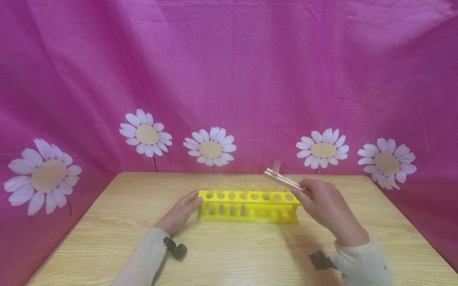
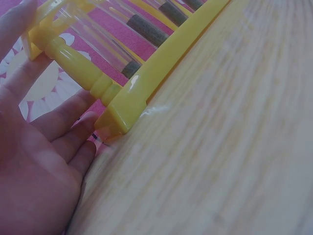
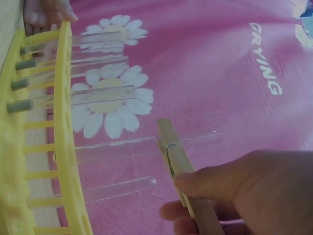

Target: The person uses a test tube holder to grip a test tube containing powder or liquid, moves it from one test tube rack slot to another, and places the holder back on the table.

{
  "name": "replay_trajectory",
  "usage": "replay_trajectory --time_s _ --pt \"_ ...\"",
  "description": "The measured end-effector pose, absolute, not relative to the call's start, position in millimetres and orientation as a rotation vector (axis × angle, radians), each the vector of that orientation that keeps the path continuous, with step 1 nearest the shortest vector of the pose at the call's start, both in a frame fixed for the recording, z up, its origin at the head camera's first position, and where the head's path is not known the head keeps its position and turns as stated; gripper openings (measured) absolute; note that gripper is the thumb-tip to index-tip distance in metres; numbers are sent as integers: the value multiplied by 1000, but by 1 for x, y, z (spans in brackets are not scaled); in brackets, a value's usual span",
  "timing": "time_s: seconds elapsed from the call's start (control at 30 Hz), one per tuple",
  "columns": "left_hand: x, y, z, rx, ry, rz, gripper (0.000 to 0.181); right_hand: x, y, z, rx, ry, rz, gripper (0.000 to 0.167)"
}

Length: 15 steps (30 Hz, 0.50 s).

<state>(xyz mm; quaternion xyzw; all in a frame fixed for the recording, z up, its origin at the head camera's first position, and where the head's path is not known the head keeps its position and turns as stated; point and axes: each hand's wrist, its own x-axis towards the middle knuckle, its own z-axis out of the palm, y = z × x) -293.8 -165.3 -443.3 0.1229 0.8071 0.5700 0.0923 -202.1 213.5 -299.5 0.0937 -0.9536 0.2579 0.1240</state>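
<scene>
A yellow test tube rack [image 1: 250,218] stands on the table, and my left hand [image 1: 181,212] holds its left end between thumb and fingers. Several clear test tubes [image 3: 105,93] with dark grey matter at the bottom stand in the rack's left holes. My right hand [image 1: 327,208] grips a wooden test tube clamp [image 1: 282,178], whose jaws are closed around another clear test tube [image 3: 203,139]. That tube is upright above the rack's right half, its lower end at a hole in the top plate; how deep it sits I cannot tell. Beside it rises a clear round-ended tube [image 3: 122,189].
The light wood table [image 1: 229,254] reaches back to a magenta cloth [image 1: 229,79] with printed daisies, which hangs behind and on both sides. Yellow pegs [image 1: 253,188] stick up along the rack's back. Small black devices [image 1: 175,248] are strapped at both wrists.
</scene>
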Motion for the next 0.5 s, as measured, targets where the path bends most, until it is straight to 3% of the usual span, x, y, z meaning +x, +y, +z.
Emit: replay_trajectory --time_s 0.5 --pt "-295 -166 -445 340 2417 1660 76 -206 209 -307 283 -2898 715 19"
